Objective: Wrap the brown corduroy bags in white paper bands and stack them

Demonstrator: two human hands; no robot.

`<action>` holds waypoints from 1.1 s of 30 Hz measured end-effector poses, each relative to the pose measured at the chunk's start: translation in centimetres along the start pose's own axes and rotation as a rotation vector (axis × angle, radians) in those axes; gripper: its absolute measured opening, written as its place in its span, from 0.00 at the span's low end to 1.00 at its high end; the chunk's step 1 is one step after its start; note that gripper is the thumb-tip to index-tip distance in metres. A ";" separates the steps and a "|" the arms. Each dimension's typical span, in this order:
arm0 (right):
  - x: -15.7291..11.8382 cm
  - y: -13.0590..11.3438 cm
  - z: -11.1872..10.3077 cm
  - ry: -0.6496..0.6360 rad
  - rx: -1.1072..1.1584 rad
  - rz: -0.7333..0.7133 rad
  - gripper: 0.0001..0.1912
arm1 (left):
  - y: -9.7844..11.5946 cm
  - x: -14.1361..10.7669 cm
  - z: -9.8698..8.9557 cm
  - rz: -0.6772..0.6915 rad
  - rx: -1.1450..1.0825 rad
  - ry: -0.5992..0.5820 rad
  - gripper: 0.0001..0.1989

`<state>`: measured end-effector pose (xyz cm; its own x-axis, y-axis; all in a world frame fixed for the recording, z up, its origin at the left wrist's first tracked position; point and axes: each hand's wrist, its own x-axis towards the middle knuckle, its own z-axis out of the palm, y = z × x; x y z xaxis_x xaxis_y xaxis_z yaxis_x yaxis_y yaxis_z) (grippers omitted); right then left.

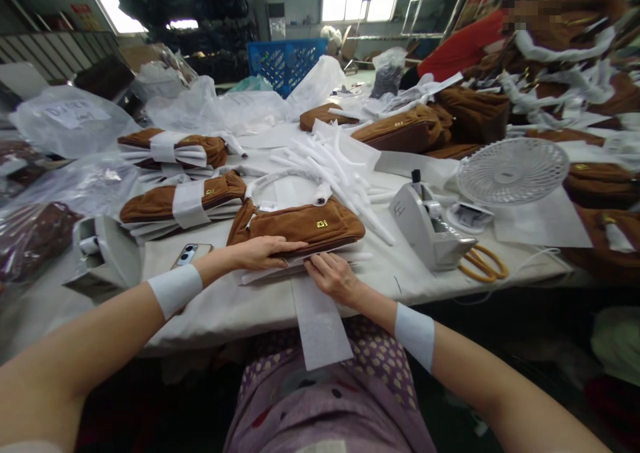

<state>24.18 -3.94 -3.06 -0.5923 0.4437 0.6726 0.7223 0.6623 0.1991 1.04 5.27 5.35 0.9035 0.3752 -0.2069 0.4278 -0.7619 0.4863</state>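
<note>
A brown bag (295, 227) with a gold clasp lies at the table's front edge, its handle wrapped in white (257, 185). My left hand (263, 251) rests along the bag's lower front edge, fingers stretched out. Just right of it, my right hand (333, 276) has its fingers bent together at the white sheets under the bag; what they pinch is too small to make out. From beneath the bag a white paper strip (323, 323) hangs over the table edge onto my lap. Two more brown bags (150, 203) with white bands lie to the left.
Tape dispensers stand left (103, 256) and right (425, 229). A phone (193, 253), yellow-handled scissors (483, 263), a fan (513, 171) and white rolls (330, 169) lie around. Behind are more bags, plastic and a blue crate (285, 63). A person in red (460, 46) is at the back right.
</note>
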 end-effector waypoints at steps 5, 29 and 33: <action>-0.4 -0.2 -1.5 -0.043 -0.002 -0.017 0.11 | 0.6 0.1 -0.2 -0.035 0.022 -0.019 0.28; -0.5 2.3 0.7 0.004 0.164 -0.211 0.10 | 2.9 -0.2 4.7 -0.210 0.735 0.156 0.29; -0.3 4.4 -1.4 -0.038 0.152 -0.203 0.12 | 2.8 -0.2 5.7 -0.180 0.805 0.181 0.31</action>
<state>28.06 -2.04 -1.40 -0.7349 0.3123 0.6020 0.5267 0.8220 0.2165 2.26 0.02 1.89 0.8312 0.5536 -0.0510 0.5141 -0.8003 -0.3086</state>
